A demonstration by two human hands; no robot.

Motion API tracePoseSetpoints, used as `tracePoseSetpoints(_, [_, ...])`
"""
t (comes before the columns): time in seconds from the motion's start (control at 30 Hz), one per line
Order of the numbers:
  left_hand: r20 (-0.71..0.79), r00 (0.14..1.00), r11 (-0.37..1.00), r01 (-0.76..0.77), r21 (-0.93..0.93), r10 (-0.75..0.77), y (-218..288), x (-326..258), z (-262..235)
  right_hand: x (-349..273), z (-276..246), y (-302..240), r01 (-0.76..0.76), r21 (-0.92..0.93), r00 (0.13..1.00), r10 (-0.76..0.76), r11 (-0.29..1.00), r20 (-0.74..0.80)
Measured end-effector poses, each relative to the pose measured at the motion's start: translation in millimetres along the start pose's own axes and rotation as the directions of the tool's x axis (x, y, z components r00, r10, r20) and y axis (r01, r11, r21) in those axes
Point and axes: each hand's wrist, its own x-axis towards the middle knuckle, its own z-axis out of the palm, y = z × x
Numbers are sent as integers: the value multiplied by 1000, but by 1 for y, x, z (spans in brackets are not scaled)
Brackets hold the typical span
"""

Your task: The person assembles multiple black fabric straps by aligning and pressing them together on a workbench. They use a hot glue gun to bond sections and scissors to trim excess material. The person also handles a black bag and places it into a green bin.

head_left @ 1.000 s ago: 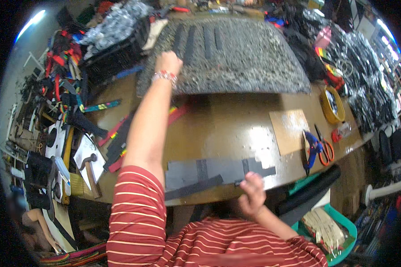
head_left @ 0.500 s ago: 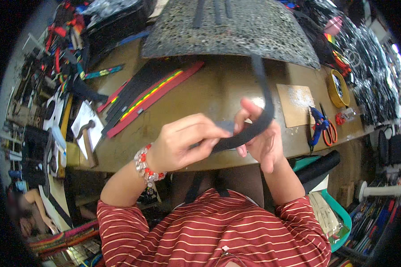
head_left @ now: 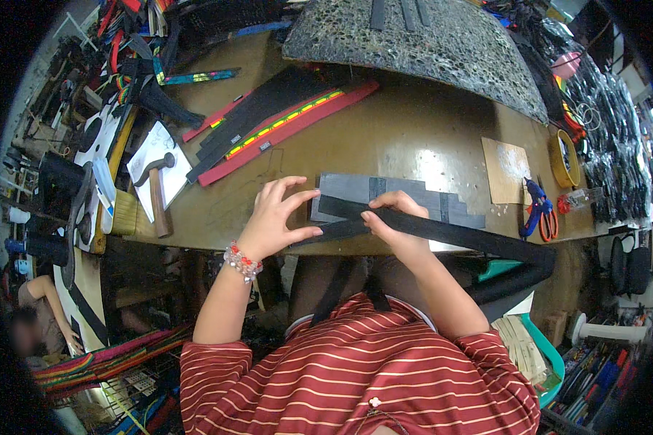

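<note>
While the right hand [head_left: 408, 245] pinches a black strap [head_left: 471, 237], long, flat, left hand [head_left: 267, 223] half-open.

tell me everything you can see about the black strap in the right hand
The black strap is long and flat, with a dull surface that looks like fabric webbing. The right-hand grip pinches it between thumb and fingers; from there it slants rightward toward the table's near edge. Its far end merges with dark material there; its left end is hard to separate from dark strips near the open left-hand grip.
</note>
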Motion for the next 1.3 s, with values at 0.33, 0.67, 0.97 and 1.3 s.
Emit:
tracePoseSetpoints(0.33, [20,999,995,42,96,-44,-1,-3,8,5,7,16,-261,142,965,260,955,26])
tracePoseSetpoints(0.67, [-26,998,997,57,52,-56,-5,-5,12,-1,22,37,-360,34,933,359,932,29])
tracePoseSetpoints(0.97, [-23,997,997,69,44,-68,-4,-4,11,-4,25,34,-198,-134,980,193,971,-53])
tracePoseSetpoints(1.3, [-1,995,995,98,27,-98,-4,-3,9,-3,25,30,-181,-203,983,171,962,-66])
